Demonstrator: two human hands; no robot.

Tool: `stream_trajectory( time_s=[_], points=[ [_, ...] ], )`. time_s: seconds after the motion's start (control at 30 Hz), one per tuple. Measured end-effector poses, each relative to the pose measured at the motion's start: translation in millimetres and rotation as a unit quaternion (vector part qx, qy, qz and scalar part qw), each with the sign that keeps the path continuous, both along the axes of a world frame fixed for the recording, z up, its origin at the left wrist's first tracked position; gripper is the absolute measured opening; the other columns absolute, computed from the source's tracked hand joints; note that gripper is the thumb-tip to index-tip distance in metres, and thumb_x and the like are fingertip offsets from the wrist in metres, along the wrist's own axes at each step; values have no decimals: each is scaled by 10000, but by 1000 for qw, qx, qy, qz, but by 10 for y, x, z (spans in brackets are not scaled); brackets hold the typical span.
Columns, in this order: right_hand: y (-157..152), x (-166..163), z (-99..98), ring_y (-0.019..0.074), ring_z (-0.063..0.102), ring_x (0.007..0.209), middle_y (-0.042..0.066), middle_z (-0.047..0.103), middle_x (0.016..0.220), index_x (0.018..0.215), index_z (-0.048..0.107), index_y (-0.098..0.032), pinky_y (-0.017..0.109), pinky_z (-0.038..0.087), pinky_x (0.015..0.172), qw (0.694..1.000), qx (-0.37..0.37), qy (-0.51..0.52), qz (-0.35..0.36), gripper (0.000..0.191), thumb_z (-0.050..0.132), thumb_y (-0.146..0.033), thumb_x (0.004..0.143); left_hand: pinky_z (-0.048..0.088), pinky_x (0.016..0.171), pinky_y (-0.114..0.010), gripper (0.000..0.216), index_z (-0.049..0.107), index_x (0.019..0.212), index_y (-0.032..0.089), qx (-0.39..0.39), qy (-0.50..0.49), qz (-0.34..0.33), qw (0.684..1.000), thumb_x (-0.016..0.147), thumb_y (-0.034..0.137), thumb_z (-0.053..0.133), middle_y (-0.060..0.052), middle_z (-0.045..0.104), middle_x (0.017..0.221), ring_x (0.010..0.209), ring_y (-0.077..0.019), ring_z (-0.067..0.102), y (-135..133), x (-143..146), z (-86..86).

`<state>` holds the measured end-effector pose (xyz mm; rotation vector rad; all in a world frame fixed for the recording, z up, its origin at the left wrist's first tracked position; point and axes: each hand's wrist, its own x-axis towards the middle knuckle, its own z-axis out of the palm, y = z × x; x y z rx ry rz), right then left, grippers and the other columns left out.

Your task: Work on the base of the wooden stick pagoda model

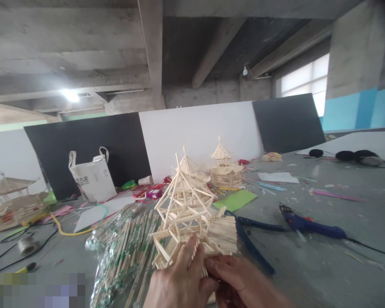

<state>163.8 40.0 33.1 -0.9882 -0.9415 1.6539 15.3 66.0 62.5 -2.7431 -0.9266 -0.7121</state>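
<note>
**Stick frame held up in both hands above the grey table**

A pale stick frame, tapering to a tilted point, is held up by its lower end. It is gripped from the left by the left hand, fingers spread over its base, and pinched from the right by the right hand; the hands touch each other. Just beside and below, a clear bag of chopsticks is seen on the table. To the right, blue-handled cutters and a blue glue gun are laid. Farther back, a green sheet, a finished pavilion model and a white bag are set before black and white boards.
</note>
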Motion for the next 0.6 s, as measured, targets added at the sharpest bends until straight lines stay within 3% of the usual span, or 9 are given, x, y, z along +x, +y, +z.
stream_trajectory(
  time_s=[0.1, 0.27, 0.4, 0.47, 0.6],
  points=[
    [19, -3, 5, 17, 458, 371, -32, 543, 513, 673, 600, -148, 114, 264, 364, 1000, -19, 16, 5, 322, 684, -459, 685, 596, 581, -306, 427, 546, 1184, 99, 27, 12, 12, 999, 764, 163, 502, -161, 521, 1271, 799, -247, 685, 8, 1, -39],
    [21, 5, -13, 21, 452, 337, -27, 526, 495, 686, 617, -134, 111, 267, 323, 1000, -2, -2, 8, 378, 644, -510, 706, 590, 617, -300, 416, 543, 1184, 72, 44, 26, 8, 999, 784, 163, 471, -166, 522, 1267, 930, -262, 647, 1, 7, -38],
    [25, -7, -41, 26, 450, 362, -20, 525, 522, 691, 600, -141, 120, 273, 350, 1000, 9, 2, 9, 349, 605, -484, 752, 594, 621, -321, 432, 540, 1187, 52, 31, 25, 16, 999, 771, 155, 487, -170, 511, 1273, 917, -270, 651, -25, 23, -2],
    [16, -21, -46, 36, 466, 397, -20, 524, 544, 687, 598, -152, 134, 276, 375, 1000, 13, 11, -2, 294, 606, -439, 750, 598, 599, -315, 471, 518, 1213, 53, 20, 13, 22, 999, 760, 181, 518, -172, 492, 1290, 854, -263, 672, -30, -2, 39],
    [-56, 12, -70, 40, 458, 446, 2, 590, 665, 706, 624, -168, 160, 299, 424, 996, 18, -2, -92, 275, 622, -442, 708, 592, 495, -278, 500, 477, 1262, 103, 27, -28, 30, 999, 797, 278, 526, -161, 499, 1288, 614, -194, 690, -56, -171, 235]
  ],
)
